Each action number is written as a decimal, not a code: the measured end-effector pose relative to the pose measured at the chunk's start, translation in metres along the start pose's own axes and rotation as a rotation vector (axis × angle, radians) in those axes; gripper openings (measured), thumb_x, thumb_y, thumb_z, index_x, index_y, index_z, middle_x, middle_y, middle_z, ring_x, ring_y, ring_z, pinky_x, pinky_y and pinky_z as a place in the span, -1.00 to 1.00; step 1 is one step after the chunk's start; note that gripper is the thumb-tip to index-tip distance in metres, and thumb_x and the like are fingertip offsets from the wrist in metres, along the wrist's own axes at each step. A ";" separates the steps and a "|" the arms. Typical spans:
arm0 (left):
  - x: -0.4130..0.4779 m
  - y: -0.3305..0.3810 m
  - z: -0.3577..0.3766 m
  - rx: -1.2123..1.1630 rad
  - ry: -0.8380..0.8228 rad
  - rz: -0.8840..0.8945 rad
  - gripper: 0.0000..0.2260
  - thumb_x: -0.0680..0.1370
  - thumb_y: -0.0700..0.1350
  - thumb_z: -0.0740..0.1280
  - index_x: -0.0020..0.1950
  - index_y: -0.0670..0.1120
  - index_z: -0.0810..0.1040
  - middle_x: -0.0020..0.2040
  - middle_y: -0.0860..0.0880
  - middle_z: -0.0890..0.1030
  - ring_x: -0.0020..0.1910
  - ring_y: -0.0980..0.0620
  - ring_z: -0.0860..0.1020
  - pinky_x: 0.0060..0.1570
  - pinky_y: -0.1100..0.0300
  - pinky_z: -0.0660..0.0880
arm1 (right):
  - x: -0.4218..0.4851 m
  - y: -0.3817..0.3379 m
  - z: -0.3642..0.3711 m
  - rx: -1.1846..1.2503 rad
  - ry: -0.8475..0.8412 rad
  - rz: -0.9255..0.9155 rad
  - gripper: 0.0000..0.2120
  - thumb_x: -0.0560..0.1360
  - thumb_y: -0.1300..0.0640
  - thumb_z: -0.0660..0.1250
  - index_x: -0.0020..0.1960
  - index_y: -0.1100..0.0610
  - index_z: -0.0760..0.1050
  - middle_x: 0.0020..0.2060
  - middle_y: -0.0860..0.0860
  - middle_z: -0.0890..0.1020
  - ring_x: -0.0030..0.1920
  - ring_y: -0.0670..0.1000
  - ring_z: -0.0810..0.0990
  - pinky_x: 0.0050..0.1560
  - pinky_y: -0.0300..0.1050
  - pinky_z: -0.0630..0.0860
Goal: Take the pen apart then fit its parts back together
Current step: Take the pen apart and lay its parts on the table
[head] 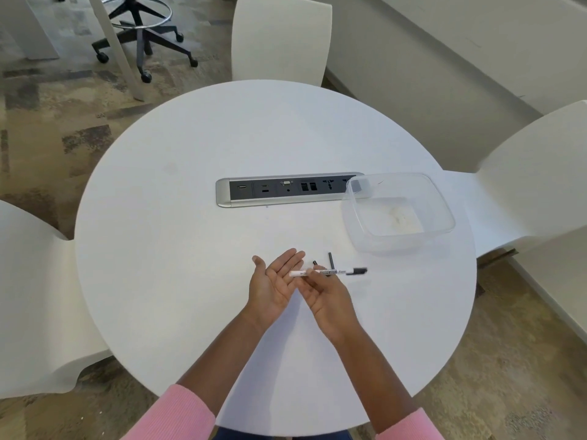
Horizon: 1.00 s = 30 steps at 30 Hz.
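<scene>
Pen (pixel 330 272) in right hand (pixel 320 296), mid-table (pixel 190 249).

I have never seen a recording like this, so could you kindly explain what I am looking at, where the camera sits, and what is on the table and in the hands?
There is no machine here: a person works with bare hands, and the single picture comes from a camera worn on their head, looking down. The right hand pinches a white pen barrel with a black cap end, its other end resting over the open palm of the left hand. On the round white table lie a thin dark rod and a small dark piece, probably pen parts. Farther right stands an empty clear plastic container, beside a built-in socket strip.
</scene>
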<state>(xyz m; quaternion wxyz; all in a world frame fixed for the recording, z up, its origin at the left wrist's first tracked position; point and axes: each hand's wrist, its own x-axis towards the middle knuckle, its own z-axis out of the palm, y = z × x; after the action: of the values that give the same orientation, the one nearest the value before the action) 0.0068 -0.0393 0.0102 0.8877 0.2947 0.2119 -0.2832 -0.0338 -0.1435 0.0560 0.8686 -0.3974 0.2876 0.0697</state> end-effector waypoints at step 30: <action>0.006 -0.007 -0.054 2.118 0.399 0.702 -0.55 0.46 -0.18 0.37 0.32 -0.23 0.42 0.34 -0.27 0.44 0.30 -0.30 0.42 0.24 -0.27 0.32 | 0.040 0.010 -0.034 -1.327 0.136 -0.574 -0.86 0.52 0.25 0.24 -0.02 0.25 0.57 -0.04 0.13 0.68 -0.03 0.08 0.64 -0.08 -0.33 0.40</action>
<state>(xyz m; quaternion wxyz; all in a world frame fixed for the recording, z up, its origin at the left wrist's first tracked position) -0.0042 -0.0118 -0.0354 0.1721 0.9809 -0.0910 -0.0035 -0.0191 -0.1660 0.0097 0.4087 -0.9040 0.1225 -0.0262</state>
